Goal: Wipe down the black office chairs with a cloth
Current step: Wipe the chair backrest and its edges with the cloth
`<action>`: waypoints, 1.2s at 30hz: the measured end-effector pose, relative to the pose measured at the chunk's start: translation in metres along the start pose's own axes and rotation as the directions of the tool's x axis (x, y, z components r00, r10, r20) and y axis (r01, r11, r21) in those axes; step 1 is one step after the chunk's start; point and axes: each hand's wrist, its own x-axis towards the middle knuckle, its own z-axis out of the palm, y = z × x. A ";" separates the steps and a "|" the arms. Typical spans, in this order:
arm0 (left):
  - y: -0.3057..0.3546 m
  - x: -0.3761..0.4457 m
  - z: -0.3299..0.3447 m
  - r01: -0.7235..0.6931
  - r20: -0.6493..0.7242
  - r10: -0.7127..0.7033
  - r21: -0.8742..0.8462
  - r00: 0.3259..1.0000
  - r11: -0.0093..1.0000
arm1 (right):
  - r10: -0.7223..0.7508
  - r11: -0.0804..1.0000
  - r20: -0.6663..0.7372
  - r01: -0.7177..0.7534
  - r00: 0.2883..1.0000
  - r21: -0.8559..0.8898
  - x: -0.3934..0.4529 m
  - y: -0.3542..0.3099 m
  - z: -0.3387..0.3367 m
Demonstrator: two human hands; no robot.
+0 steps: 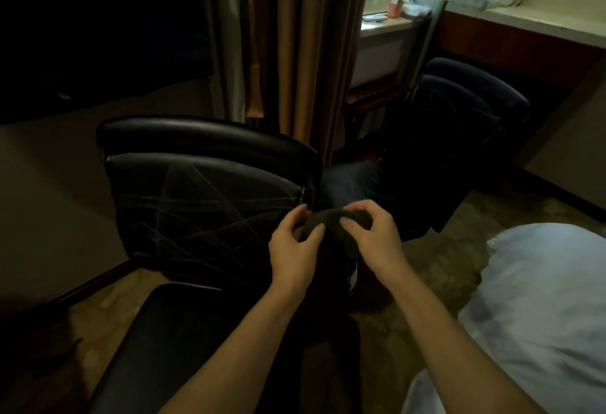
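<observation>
Left hand (296, 243) and right hand (370, 233) both pinch a dark cloth (331, 221) beside the black chair (203, 184).

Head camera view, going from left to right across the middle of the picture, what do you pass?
Nearer black chair's backrest → left hand → dark cloth held between both hands → right hand → second black chair → white bedding at the right edge.
</observation>
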 end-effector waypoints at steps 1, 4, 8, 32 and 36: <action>0.002 0.004 0.003 0.030 -0.029 -0.030 0.011 0.999 0.999 | -0.055 0.997 -0.002 0.055 0.998 -0.052 0.005 0.000 0.001; 0.011 0.021 0.006 -0.009 -0.109 0.021 0.113 0.994 0.994 | -0.203 0.966 -0.005 0.200 0.979 -0.166 0.024 -0.005 0.007; 0.026 0.051 0.009 -0.091 -0.157 0.123 0.196 0.980 0.976 | -0.323 0.923 -0.042 0.305 0.946 -0.235 0.056 -0.013 0.015; -0.007 0.126 0.020 -0.120 -0.259 0.240 0.405 0.936 0.906 | -0.187 0.972 -0.097 0.199 0.977 0.127 0.124 0.034 0.080; -0.017 0.113 0.030 -0.094 -0.325 0.226 0.377 0.918 0.921 | -0.220 0.963 0.013 0.215 0.976 0.160 0.125 0.045 0.076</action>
